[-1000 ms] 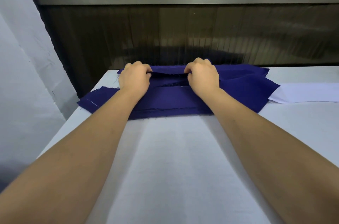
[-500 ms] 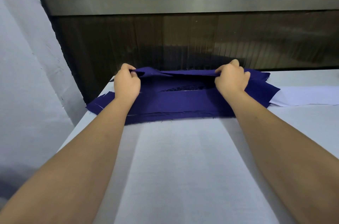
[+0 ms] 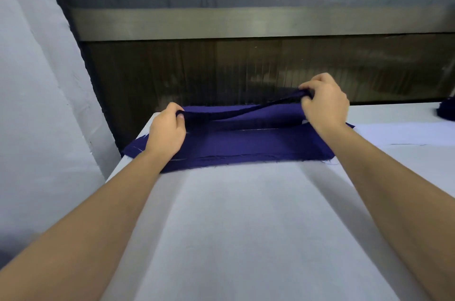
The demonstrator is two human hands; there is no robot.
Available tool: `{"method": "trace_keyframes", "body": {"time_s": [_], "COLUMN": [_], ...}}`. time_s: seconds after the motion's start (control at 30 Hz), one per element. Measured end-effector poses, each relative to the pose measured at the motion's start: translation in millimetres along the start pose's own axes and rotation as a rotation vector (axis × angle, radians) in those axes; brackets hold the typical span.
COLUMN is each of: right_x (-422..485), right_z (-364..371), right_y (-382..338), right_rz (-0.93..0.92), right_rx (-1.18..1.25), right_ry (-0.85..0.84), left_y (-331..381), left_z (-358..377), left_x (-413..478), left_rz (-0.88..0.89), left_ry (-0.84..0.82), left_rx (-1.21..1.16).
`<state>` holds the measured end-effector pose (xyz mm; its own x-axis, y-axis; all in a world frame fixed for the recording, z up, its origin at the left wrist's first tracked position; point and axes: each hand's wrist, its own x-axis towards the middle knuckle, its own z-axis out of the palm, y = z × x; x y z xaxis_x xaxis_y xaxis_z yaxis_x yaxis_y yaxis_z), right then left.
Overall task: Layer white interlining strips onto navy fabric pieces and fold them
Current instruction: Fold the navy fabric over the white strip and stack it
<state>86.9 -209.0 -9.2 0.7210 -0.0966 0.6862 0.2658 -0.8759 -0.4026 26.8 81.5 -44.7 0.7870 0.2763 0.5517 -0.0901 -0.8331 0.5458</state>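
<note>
Navy fabric pieces point(image 3: 246, 150) lie stacked flat at the far end of the table point(image 3: 246, 239), past a broad stretch of its white cover nearest the person. The stack's long axis runs left to right, square across both forearms. The left hand point(image 3: 167, 133) sits low over the stack's left end, thumb and curled fingers pinching the end of the top piece point(image 3: 246, 117). The right hand point(image 3: 325, 103) pinches the other end the same way but stands higher and farther out, so the piece hangs between them as a slack band sloping up to the right, clear of the stack along most of its length. A thin pale line shows on the stack under the lifted piece; whether it is an interlining edge cannot be told. Each hand is at its own end of the piece, so the coming move likely depends on carrying both ends level along that left-right axis. The white interlining strips point(image 3: 406, 133) lie flat just beside the stack's right end, nearer the right hand. A navy scrap point(image 3: 446, 112) sits at the far right edge. No container is in view. Behind the table rises a dark panel point(image 3: 246, 71) under a metal band point(image 3: 246, 23).
</note>
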Motion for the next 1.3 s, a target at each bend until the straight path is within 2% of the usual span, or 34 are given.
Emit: {"method": "trace_keyframes", "body": {"time_s": [0.2, 0.3, 0.47, 0.63, 0.77, 0.87, 0.93, 1.13, 1.3], "right_x": [-28.7, -47.3, -65.5, -82.4, -82.9, -81.9, -81.4, -75.9, -74.2], "right_z": [-42.2, -52.3, -62.5, -67.9, -65.1, -61.5, -60.4, -61.1, -57.6], "right_y": [31.5, 44.9, 59.5, 69.4, 70.6, 71.4, 74.1, 87.1, 92.2], "right_rz": [-0.535, -0.604, -0.434, -0.344, -0.320, -0.311, -0.292, -0.165, 0.141], "right_rx": [-0.258, -0.271, -0.173, -0.066, -0.065, -0.134, -0.163, -0.258, -0.324], "right_ry": [-0.016, -0.051, -0.131, -0.248, -0.332, -0.496, -0.543, -0.508, -0.451], "left_y": [-4.9, -10.1, -13.7, -4.5, 1.3, -0.9, -3.5, -6.9, -6.8], "left_z": [-27.0, -39.2, -57.2, -67.4, -68.3, -68.4, -68.9, -69.1, -73.3], "left_x": [-28.9, -43.6, -66.6, -76.5, -75.7, -74.0, -72.0, -68.6, -68.6], "left_rz": [0.168, 0.233, 0.298, 0.361, 0.361, 0.320, 0.290, 0.236, 0.196], "left_ry": [-0.119, -0.157, -0.218, -0.246, -0.309, -0.346, -0.347, -0.357, -0.327], "left_rx": [0.137, 0.148, 0.232, 0.255, 0.240, 0.242, 0.241, 0.206, 0.153]}}
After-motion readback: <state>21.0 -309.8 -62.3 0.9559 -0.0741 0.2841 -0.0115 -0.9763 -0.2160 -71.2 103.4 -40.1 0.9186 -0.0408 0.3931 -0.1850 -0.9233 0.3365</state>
